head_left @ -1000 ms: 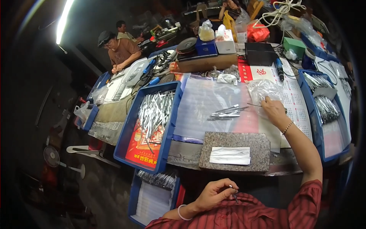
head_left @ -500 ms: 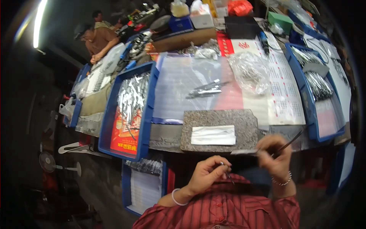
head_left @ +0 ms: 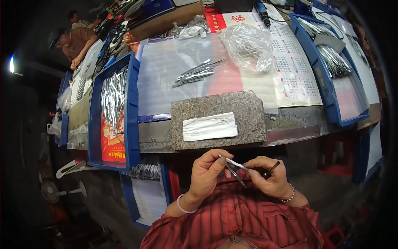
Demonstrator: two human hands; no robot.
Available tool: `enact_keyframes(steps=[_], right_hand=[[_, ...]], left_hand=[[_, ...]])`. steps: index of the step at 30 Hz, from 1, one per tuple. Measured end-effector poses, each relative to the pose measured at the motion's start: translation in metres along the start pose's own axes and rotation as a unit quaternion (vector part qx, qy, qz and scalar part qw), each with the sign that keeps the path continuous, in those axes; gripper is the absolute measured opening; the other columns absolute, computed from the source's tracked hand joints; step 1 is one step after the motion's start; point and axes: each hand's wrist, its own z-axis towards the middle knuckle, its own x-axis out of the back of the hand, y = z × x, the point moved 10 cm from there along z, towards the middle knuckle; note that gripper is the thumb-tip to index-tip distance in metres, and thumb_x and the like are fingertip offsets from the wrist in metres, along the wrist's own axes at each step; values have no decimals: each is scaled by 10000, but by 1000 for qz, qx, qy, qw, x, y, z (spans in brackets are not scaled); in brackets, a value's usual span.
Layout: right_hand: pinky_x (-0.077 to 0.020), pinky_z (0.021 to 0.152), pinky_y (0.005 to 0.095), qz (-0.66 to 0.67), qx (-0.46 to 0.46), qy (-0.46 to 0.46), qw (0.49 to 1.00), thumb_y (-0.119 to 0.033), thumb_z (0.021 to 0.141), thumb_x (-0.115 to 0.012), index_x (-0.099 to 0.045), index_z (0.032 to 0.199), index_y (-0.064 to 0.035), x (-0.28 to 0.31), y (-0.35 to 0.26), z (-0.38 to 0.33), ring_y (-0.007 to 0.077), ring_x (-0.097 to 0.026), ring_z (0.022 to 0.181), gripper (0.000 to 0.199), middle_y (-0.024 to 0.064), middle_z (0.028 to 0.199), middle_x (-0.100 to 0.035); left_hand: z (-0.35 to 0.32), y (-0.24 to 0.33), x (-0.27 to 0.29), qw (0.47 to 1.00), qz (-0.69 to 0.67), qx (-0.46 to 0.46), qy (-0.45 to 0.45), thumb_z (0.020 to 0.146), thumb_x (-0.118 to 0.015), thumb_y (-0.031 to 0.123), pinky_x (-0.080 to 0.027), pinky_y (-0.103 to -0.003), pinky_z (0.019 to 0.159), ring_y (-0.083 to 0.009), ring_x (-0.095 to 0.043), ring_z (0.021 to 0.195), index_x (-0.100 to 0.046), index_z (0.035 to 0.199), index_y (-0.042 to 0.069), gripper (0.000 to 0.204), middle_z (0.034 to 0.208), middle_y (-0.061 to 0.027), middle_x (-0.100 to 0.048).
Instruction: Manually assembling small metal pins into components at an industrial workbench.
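Observation:
My left hand point(head_left: 206, 173) pinches a slim dark metal piece point(head_left: 237, 176) between thumb and fingers; its far end slants down to the right. My right hand point(head_left: 269, 176) is closed around a thin brown stick-like handle point(head_left: 274, 167), its lower part hidden in the palm. A narrow white strip point(head_left: 236, 162) spans between both hands' fingertips, over the metal piece; whether it joins the handle I cannot tell. Just beyond my hands lies a speckled stone slab point(head_left: 251, 133) with a folded white cloth or paper point(head_left: 209, 126) on it.
Several slim silver metal pieces point(head_left: 198, 73) lie on the covered tabletop beside a clear plastic bag point(head_left: 247, 46). Blue trays with similar pieces stand at left point(head_left: 133, 112) and right point(head_left: 327, 89). Below the table edge is another blue bin point(head_left: 168, 186). A co-worker point(head_left: 76, 43) sits far left.
My right hand has moved left and met my left hand in front of my chest, bringing the brown handle. The view has shifted, so the table appears higher and further left.

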Motion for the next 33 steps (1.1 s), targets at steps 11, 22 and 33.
enact_keyframes(steps=[11,22,33], right_hand=[[-416,433,282,-142,132,0,981,83,746,-666,-662,1004,16,-13,-36,2,178,-554,478,267,86,639,-571],[-409,420,299,-169,186,-6,968,71,730,-678,-661,1030,11,-22,-39,-4,186,-533,464,307,63,592,-506],[-439,435,301,-203,215,-23,955,24,727,-700,-671,1054,-5,-37,-36,-3,180,-540,492,329,37,626,-494]], left_hand=[[0,6,5,1000,1,-27,4,1012,-523,180,-492,-219,671,-101,-588,703,-600,1105,-32,244,906,-90,-639],[-4,5,8,1000,-2,-28,10,1022,-498,177,-498,-223,682,-106,-595,705,-590,1096,-33,241,929,-101,-636],[-6,5,9,1000,13,-13,21,1020,-500,164,-521,-233,716,-115,-619,746,-591,1063,-23,213,939,-91,-621]])
